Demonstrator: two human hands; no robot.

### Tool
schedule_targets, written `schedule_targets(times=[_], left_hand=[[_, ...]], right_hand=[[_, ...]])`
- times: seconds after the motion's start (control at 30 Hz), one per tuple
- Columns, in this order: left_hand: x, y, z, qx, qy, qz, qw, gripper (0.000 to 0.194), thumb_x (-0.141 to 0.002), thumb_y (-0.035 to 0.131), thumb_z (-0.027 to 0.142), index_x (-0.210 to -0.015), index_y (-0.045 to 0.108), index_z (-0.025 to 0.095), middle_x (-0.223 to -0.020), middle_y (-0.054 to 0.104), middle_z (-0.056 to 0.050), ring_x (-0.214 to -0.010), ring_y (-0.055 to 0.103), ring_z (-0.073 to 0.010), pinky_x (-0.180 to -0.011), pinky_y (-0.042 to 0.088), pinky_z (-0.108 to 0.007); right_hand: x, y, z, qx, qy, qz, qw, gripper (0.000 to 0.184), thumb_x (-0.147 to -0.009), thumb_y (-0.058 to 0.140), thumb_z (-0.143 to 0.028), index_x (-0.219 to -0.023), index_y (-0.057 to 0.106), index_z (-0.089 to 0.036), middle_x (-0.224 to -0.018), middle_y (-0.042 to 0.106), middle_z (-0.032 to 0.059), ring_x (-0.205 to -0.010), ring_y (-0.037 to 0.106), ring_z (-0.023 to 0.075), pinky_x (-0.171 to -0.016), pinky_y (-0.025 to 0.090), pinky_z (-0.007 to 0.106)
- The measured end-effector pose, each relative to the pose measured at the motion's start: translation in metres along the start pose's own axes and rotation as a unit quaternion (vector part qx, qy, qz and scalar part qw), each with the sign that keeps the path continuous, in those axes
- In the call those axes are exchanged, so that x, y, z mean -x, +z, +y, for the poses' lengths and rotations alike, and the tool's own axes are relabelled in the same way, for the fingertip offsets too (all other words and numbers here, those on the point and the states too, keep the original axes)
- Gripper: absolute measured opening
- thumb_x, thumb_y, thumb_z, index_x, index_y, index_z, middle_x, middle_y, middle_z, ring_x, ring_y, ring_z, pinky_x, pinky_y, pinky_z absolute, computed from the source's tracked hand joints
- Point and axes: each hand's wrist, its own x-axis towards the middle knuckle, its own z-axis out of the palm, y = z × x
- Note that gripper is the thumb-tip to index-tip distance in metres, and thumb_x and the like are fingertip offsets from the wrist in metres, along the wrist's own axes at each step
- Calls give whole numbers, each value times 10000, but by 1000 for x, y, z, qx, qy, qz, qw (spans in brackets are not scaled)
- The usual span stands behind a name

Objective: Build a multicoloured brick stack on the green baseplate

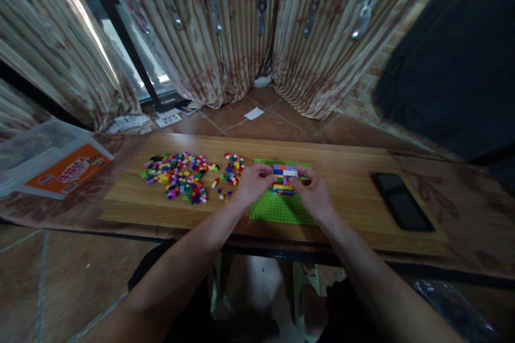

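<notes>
A small build of colourful toy bricks (285, 178) stands on the far half of a green studded baseplate (281, 211). My left hand (255, 185) grips the build's left side, thumb and fingers bent against it. From the right, my right hand (314, 190) holds the opposite side in the same way, its thumb at the near edge. White, blue and purple bricks show along the top, with yellow, red and blue ones lower at the front. My fingers hide both ends of the build, and any single brick between them is too small to make out.
Left of the baseplate lies a large heap of loose bricks (181, 174), with a smaller cluster (234, 168) nearer my left hand. A dark tablet-like slab (401, 201) rests on the right of the wooden table (346, 203). A clear plastic tub (60, 158) stands far left.
</notes>
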Motion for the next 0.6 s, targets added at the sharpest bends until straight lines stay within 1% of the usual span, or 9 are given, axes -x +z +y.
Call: schedule_targets(times=[0.07,0.17,0.27,0.33,0.4,0.47,0.5,0.53,0.6], left_hand=[[1,1,1,29,-25,5,999,138,-707,703,54,-773,602,122,-573,592,53,-460,503,-54,-530,429,-203],[2,2,-1,73,-43,3,996,135,-712,712,59,-765,603,117,-564,587,57,-444,489,-45,-524,419,-198],[2,0,1,95,-54,-6,994,67,-769,677,105,-777,612,118,-580,601,46,-436,489,-44,-497,397,-190],[1,-7,4,84,-46,-4,995,54,-816,631,145,-768,617,123,-589,608,37,-444,499,-46,-497,400,-187],[-2,-20,9,48,-25,5,999,95,-833,591,148,-745,620,129,-587,607,33,-464,510,-48,-519,415,-183],[-6,-39,12,-11,0,6,1000,104,-809,575,112,-723,630,131,-574,603,35,-484,517,-49,-544,424,-178],[-8,-50,12,-45,11,-2,999,108,-791,571,95,-715,638,132,-563,602,35,-492,521,-54,-547,422,-177],[-11,-62,12,-88,19,-23,996,107,-781,573,99,-719,654,132,-551,601,34,-496,524,-61,-543,418,-178],[-15,-85,10,-166,44,-28,985,95,-757,594,113,-745,685,138,-590,636,23,-526,541,-73,-542,416,-180]], right_hand=[[0,0,0,-4,0,0,1000,365,-770,614,-374,-1055,682,-157,-980,729,93,-776,652,202,-711,529,348],[0,-2,1,-16,10,-11,1000,385,-764,628,-392,-1060,679,-152,-968,730,94,-722,645,188,-667,530,331],[-1,-4,1,-26,22,-23,999,404,-752,641,-404,-1062,677,-148,-968,731,93,-697,643,181,-654,533,327],[-1,-4,2,-34,23,-26,999,418,-749,646,-411,-1070,675,-144,-982,730,97,-716,652,185,-675,539,333],[-1,-5,3,-35,25,-29,999,424,-753,644,-416,-1076,675,-143,-991,731,99,-726,659,188,-687,544,339],[-1,-5,4,-35,27,-33,998,423,-761,639,-417,-1083,674,-145,-997,734,99,-728,665,189,-692,548,343],[-2,-5,4,-33,28,-35,998,421,-763,637,-417,-1086,674,-149,-1000,736,97,-730,668,189,-696,550,345],[-2,-5,4,-31,28,-36,998,420,-763,638,-417,-1087,675,-152,-1000,737,95,-731,670,189,-700,551,346],[-2,-5,4,-27,29,-34,999,419,-757,642,-418,-1080,679,-154,-994,739,93,-743,673,192,-710,552,349]])
